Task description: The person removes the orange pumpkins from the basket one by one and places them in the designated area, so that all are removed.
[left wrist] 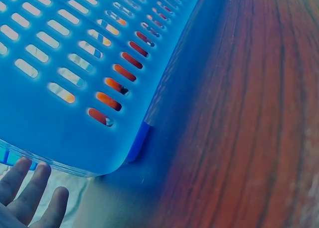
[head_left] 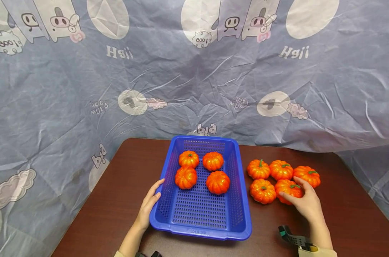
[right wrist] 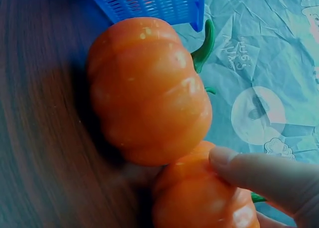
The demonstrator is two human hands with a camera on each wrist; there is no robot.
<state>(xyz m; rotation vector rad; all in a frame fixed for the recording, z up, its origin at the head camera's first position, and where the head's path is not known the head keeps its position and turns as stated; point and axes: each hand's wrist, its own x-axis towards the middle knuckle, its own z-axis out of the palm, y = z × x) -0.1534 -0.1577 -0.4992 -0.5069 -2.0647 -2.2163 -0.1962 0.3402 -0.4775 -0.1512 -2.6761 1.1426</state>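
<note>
A blue plastic basket (head_left: pixel 199 232) with slotted walls stands on the table, with several small orange pumpkins (head_left: pixel 218 182) inside it. My left hand (head_left: pixel 147 207) touches the basket's left side with extended fingers; in the left wrist view, fingertips (left wrist: pixel 41 172) lie at its rim. To the right of the basket, more pumpkins (head_left: pixel 263 191) with green stems sit close together in two rows. My right hand (head_left: pixel 310 203) holds the front-row pumpkin (head_left: pixel 289 189) farther right, thumb and fingers on opposite sides. Its thumb (right wrist: pixel 249 168) presses that pumpkin (right wrist: pixel 199 198) in the right wrist view.
The dark brown wooden table (head_left: pixel 117 185) carries everything. A grey-blue printed cloth (head_left: pixel 194 78) hangs behind and beside it. A black wrist mount (head_left: pixel 294 238) is strapped to the right wrist. Neighbouring pumpkins (head_left: pixel 307 175) stand right against the held one.
</note>
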